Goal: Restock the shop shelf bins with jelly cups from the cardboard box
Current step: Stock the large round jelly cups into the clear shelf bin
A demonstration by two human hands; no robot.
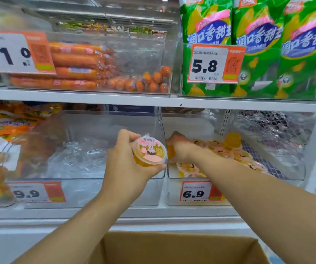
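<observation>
Mid-restock: my left hand [128, 164] gripped jelly cup [150, 151] before bins; my right hand [180, 149] inside 6.9 bin [174, 175], apparently setting cup, fingers hidden. Next: place held cup in.

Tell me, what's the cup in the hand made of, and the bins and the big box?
The jelly cup looks like clear glossy plastic with a printed film lid; orange jelly shows through. The bin looks like clear hard plastic: you see through its shiny walls. The box seems plain brown cardboard, matte.
</observation>
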